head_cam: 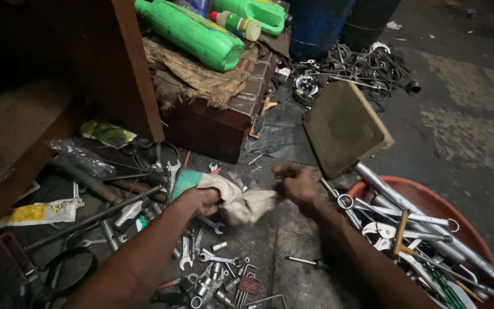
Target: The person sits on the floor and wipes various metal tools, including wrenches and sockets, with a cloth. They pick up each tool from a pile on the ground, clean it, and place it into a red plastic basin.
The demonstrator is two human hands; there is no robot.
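Note:
My left hand point(202, 201) grips one end of a dirty white and green rag point(241, 200) held low over the dark floor. My right hand point(294, 182) is closed on the rag's other end, fingers curled; whether something small is wrapped inside I cannot tell. Both forearms reach in from the bottom of the view. Loose spanners and sockets point(212, 269) lie scattered on the floor just below my left hand.
An orange basin point(430, 200) full of spanners and long tools sits at right. A tan square board point(343, 127) leans beside it. Green plastic bottles point(192, 31) lie on a brick ledge behind. Tangled cables point(361, 68) and a blue drum point(315, 26) stand further back.

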